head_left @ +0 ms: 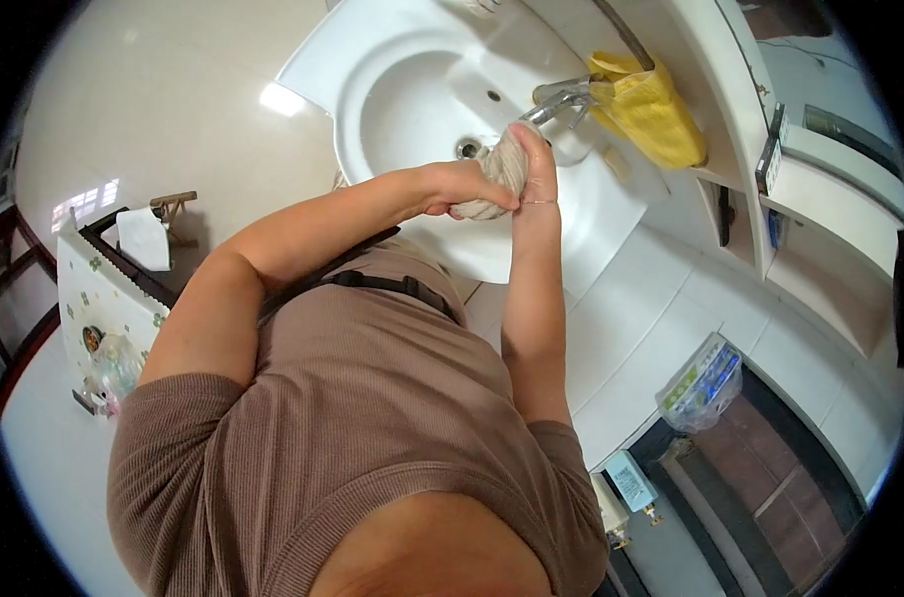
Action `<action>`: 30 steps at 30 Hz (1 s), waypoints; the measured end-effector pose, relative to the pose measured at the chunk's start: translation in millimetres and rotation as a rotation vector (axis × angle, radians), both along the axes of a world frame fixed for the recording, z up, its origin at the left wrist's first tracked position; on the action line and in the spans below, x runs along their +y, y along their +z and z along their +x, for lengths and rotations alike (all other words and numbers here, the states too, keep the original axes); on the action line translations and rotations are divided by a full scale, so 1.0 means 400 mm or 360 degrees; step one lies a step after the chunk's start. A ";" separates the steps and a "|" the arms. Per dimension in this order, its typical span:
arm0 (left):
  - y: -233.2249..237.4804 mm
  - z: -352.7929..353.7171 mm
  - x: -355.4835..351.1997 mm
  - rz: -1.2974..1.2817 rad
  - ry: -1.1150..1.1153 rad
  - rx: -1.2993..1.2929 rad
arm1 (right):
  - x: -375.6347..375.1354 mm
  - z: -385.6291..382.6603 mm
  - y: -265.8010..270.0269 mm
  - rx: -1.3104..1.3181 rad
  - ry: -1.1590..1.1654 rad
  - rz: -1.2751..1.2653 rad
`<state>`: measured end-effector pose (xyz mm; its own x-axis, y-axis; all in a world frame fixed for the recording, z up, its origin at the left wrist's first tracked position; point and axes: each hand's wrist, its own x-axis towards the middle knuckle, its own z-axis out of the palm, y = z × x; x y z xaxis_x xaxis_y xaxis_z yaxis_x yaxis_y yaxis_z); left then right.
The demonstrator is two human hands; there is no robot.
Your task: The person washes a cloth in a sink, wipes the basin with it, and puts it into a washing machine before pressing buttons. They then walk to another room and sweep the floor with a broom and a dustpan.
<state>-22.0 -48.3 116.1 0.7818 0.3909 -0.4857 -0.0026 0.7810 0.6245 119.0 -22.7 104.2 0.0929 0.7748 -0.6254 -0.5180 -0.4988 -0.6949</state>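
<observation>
A twisted light grey-beige cloth (pixel 499 177) is held over the front part of the white sink basin (pixel 392 111). My left hand (pixel 454 187) is closed round its lower left end. The upper right end is in the closed grip of my right hand (pixel 538 161), just below the metal faucet (pixel 564 99). The two hands are close together, with the cloth bunched between them. The metal drain (pixel 468 147) shows just beyond the cloth.
A yellow cloth (pixel 656 114) hangs beside the faucet. A bar that looks like soap (pixel 616 163) lies on the sink's right edge. White shelves (pixel 830 199) stand at the right, above a plastic-wrapped package (pixel 703 383). A patterned table cover (pixel 89 274) is at the left.
</observation>
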 end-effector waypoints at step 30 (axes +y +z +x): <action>0.087 -0.024 0.020 -0.1268 0.0269 -0.0907 | -0.041 -0.075 0.026 0.1199 0.0175 0.0785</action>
